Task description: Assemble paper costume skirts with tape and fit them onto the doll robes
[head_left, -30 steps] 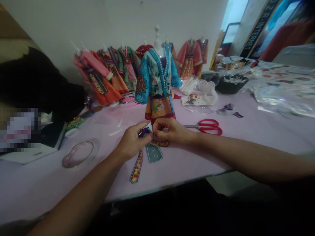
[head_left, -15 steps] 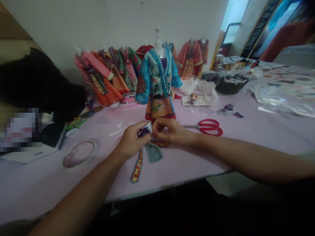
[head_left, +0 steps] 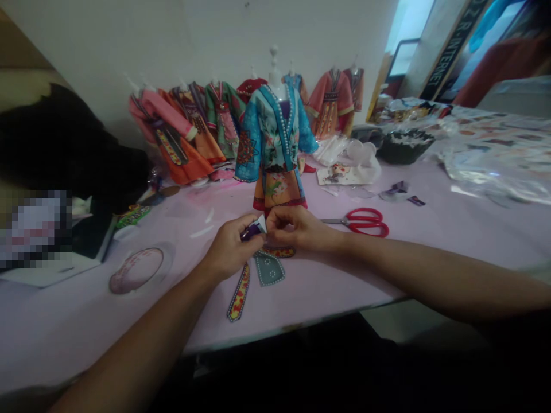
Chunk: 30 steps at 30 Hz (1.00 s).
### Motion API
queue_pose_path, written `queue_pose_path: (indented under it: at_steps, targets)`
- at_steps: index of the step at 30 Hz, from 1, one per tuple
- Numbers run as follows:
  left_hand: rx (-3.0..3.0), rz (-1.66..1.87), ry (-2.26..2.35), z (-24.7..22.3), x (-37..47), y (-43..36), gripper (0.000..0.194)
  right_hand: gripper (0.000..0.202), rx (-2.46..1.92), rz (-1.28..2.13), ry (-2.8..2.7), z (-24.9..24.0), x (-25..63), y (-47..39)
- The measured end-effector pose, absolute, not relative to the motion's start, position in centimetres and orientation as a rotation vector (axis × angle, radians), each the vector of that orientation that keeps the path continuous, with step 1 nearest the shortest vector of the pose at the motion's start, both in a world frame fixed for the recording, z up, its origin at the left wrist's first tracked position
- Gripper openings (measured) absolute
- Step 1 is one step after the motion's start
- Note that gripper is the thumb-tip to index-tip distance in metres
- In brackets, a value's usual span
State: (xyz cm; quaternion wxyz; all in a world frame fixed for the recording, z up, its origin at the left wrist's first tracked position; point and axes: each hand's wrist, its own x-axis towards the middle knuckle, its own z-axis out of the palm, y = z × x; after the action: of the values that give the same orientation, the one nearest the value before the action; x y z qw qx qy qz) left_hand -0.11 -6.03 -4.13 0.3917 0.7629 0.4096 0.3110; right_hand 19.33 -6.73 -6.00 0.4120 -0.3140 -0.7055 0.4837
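Note:
My left hand is closed around a small dark purple piece with a white edge, perhaps fabric or paper. Against that white edge, the thumb and finger of my right hand are pinched together; what lies between them is too small to make out. Below the hands lie a grey-blue panel with white dots and a yellow and red patterned strip. Another patterned strip is partly covered by my right hand. Just behind my hands stands a doll-sized form in a blue robe and orange skirt.
Red-handled scissors lie right of my right hand. A roll of clear tape is at the left. Several small dressed forms line the wall. Purple scraps, a dark bowl and plastic bags are at the right.

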Motion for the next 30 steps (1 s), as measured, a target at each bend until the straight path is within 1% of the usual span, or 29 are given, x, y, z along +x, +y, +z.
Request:
queue_pose_path:
  at_steps: [4,11,15,19,21,24,30]
  targets:
    - [1.948,0.773,1.028,-4.2,-0.2,-6.0,0.012,0.019,-0.701,1.400,-1.679,-6.4,19.3,-6.3]
    - [1.917,0.767,1.013,-4.0,-0.1,-6.0,0.011,0.021,-0.669,1.553,-1.489,-6.9,19.0,-6.5]
    - [1.920,0.789,1.022,-4.0,-0.1,-6.0,0.012,0.024,-0.696,1.463,-1.501,-6.8,19.0,-6.5]
    - [1.982,0.794,1.018,-4.2,-0.1,-6.1,0.011,0.025,-0.816,1.148,-1.642,-6.4,19.3,-6.2]
    - [1.979,0.795,0.999,-4.3,-0.2,-6.1,0.011,0.026,-0.823,1.061,-1.665,-6.3,19.4,-5.9]
    - [1.952,0.787,0.989,-4.3,-0.4,-6.1,0.014,0.024,-0.747,1.126,-1.678,-6.5,19.5,-5.6]
    - [1.919,0.768,1.065,-3.9,-0.3,-6.2,0.027,0.019,-0.703,1.197,-1.655,-6.8,19.2,-5.5]
